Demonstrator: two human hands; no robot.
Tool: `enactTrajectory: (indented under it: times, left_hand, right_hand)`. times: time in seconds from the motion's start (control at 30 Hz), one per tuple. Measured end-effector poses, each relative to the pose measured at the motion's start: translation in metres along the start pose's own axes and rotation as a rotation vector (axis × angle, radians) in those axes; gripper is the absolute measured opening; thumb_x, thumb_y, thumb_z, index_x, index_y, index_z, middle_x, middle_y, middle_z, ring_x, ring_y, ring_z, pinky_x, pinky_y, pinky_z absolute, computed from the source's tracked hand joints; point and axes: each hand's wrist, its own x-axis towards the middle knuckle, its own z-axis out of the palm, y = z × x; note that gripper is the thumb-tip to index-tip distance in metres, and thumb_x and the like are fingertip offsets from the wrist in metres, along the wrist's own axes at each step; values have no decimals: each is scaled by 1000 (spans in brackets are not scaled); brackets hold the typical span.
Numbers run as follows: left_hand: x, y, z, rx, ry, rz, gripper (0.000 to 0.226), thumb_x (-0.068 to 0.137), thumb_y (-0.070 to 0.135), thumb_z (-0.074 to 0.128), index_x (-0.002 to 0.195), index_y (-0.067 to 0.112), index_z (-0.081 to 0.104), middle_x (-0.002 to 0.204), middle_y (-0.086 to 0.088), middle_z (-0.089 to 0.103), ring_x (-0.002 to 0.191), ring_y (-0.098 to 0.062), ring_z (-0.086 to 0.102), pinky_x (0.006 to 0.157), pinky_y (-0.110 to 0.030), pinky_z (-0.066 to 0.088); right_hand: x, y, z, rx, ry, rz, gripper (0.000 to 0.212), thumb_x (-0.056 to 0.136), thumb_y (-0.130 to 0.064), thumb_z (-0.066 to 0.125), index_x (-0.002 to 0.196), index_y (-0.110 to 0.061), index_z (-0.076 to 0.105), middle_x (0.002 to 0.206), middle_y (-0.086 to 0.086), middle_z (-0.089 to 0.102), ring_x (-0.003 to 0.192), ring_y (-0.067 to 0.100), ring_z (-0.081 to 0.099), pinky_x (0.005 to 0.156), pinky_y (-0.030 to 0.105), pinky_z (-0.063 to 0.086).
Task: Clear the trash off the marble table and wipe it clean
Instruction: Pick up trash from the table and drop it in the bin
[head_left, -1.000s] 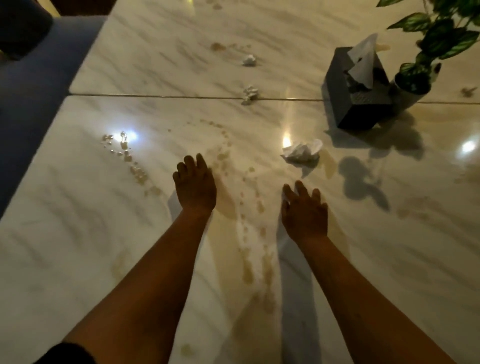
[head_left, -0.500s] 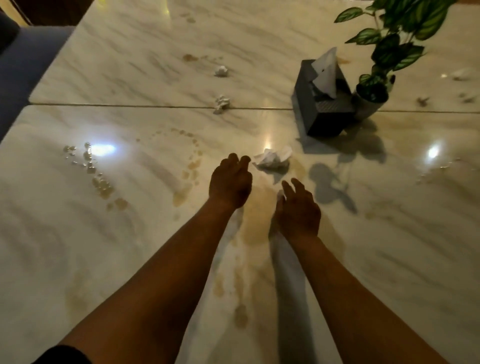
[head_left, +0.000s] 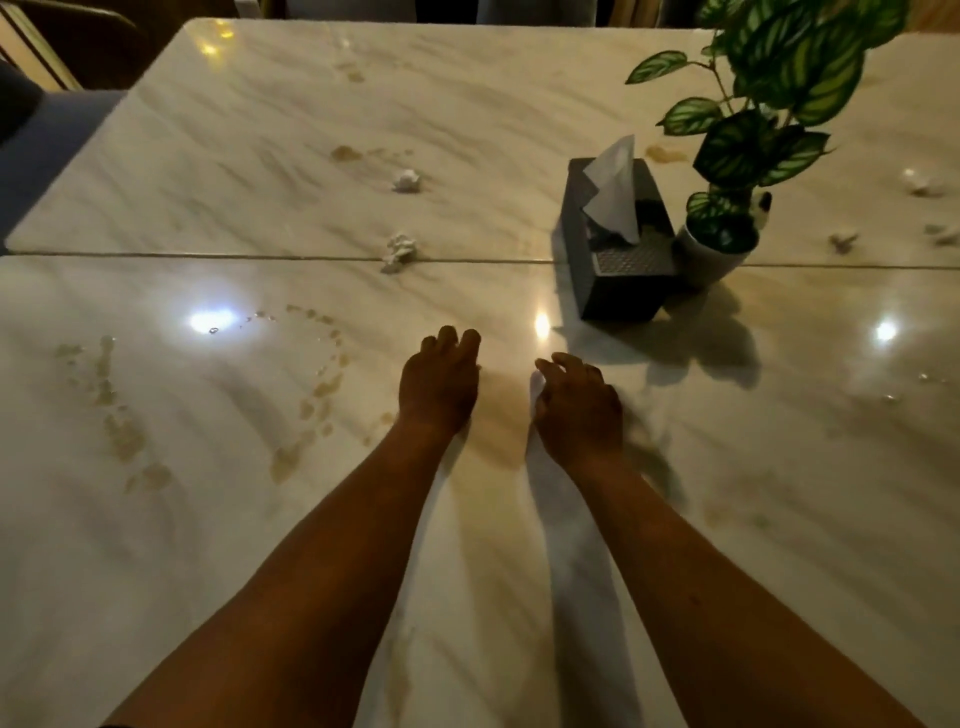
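Both hands, left hand (head_left: 439, 382) and right hand (head_left: 579, 402), hover palm-down over the stained marble table (head_left: 208, 519), fingers loosely curled, holding nothing. Two crumpled tissues (head_left: 400, 252) lie beyond them, left of the tissue box (head_left: 618, 249).

I see a dim room lit from above, with bright lamp glints (head_left: 210, 320) mirrored on the glossy surface below me. At the far left stands a blue-grey upholstered seat (head_left: 47, 140), with dark wooden furniture (head_left: 78, 36) behind it. The far edge of my view falls into shadow.
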Motion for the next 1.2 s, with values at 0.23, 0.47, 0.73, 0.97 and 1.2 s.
enactTrajectory:
  times: [0.23, 0.47, 0.73, 0.97, 1.2]
  left_hand:
    - [83, -64, -35, 26, 148, -207, 29, 103, 19, 37, 117, 10, 60, 113, -19, 55, 90, -42, 62, 71, -40, 41]
    - [157, -107, -17, 94, 39, -131, 45, 98, 21, 46, 142, 11, 43, 126, -21, 47, 102, -41, 58, 84, -46, 50]
    - [151, -122, 6, 45, 56, -192, 28, 103, 31, 44, 119, 10, 55, 112, -16, 56, 95, -37, 62, 69, -35, 37]
    - [195, -134, -10, -11, 77, -162, 32, 100, 18, 49, 131, 11, 46, 105, -16, 64, 96, -36, 63, 70, -35, 40]
    - [262, -133, -10, 260, -77, -29, 77, 100, 26, 48, 159, 38, -2, 164, -20, 11, 116, -39, 60, 88, -40, 49]
  right_hand:
    - [91, -52, 8, 13, -98, -111, 42, 101, -35, 48, 142, -29, 50, 152, 0, 42, 134, 26, 44, 98, 41, 46]
    - [101, -62, 35, -136, -48, -138, 34, 98, -44, 44, 125, -24, 48, 128, 4, 50, 117, 31, 51, 88, 45, 51]
    - [97, -66, 44, -133, -64, -70, 48, 99, -45, 38, 143, -25, 41, 151, 3, 40, 137, 34, 39, 106, 51, 42]
    - [145, -89, 33, -138, -58, -17, 58, 94, -62, 42, 142, -28, 44, 147, 6, 41, 134, 34, 40, 106, 53, 35]
    - [206, -64, 43, -59, -189, -61, 91, 82, -86, 31, 157, -39, 7, 168, -4, -2, 152, 38, -4, 116, 69, 5]
